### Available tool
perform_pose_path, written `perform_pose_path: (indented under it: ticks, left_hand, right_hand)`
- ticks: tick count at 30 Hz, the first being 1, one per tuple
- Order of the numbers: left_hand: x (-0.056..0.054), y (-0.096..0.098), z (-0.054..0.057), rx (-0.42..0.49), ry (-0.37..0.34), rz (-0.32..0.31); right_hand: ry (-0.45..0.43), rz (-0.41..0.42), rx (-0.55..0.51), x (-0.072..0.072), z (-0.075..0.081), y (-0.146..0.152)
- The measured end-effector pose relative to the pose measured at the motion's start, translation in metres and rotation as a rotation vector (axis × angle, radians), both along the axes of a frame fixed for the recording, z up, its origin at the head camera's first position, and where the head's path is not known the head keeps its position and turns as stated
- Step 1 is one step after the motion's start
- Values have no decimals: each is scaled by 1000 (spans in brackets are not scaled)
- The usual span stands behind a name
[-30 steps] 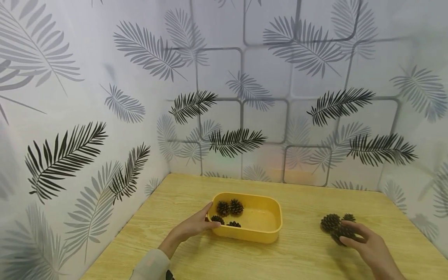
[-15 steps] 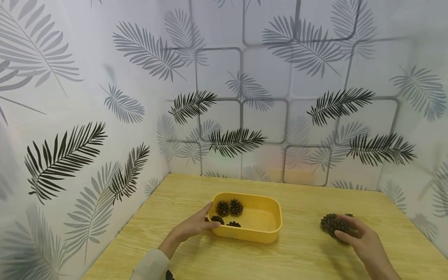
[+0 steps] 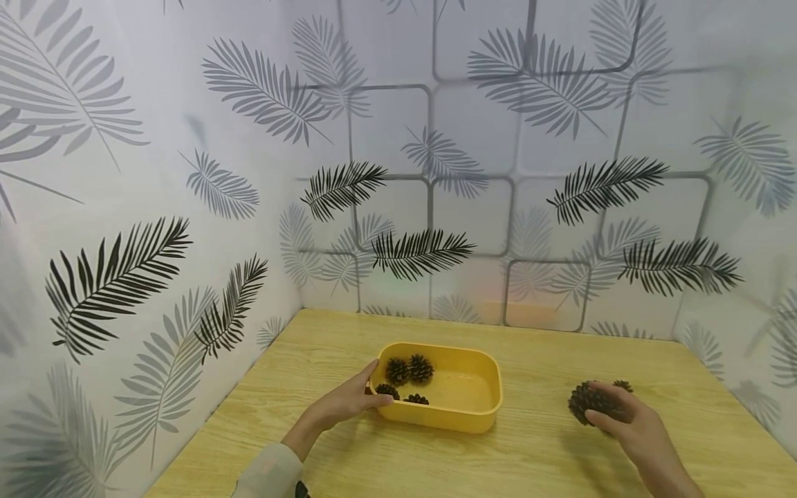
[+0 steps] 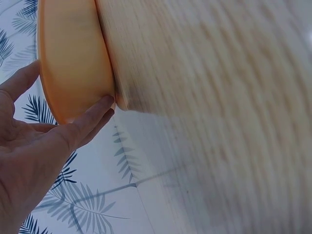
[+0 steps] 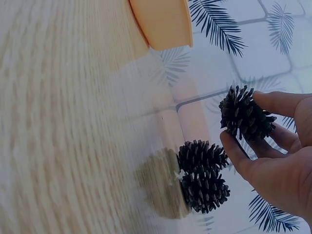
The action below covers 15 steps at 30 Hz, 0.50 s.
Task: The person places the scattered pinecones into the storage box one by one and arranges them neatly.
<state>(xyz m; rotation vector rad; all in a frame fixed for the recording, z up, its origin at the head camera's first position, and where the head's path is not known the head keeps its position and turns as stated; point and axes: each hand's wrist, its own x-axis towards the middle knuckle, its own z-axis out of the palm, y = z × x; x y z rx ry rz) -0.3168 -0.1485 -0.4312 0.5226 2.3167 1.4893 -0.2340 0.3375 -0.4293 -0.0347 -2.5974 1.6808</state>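
Observation:
A dark brown pine cone [image 5: 246, 114] is pinched between the thumb and fingers of my right hand [image 3: 641, 432], raised off the table. Below it in the right wrist view, two more pine cones [image 5: 204, 190] sit close together on the table. In the head view the held cone and my fingers hide most of them. My left hand [image 3: 342, 407] grips the left end of a yellow plastic tray [image 3: 448, 416], thumb on the near rim and fingers around the outer wall. Several pine cones [image 3: 420, 369] lie in the tray's left half.
The light wood-grain table [image 3: 523, 456] carries everything. Behind and to the left rise white walls [image 3: 473, 207] with grey and black leaf prints. A small dark object [image 3: 301, 490] shows beside the left sleeve [image 3: 270, 470].
My right hand has closed on a pine cone, lifted it and shifted slightly left. My left hand and the tray have stayed in place.

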Motion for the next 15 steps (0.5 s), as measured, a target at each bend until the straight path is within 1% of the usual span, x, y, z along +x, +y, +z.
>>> perform_pose_path:
  ticks: [8,15]
  left_hand:
    - [-2,0,-2,0,3,0]
    - [-2,0,-2,-3,5,0]
  right_hand:
    - [-11,19,-16,-2,3,-7]
    - [4,30,-28,-4,5,-15]
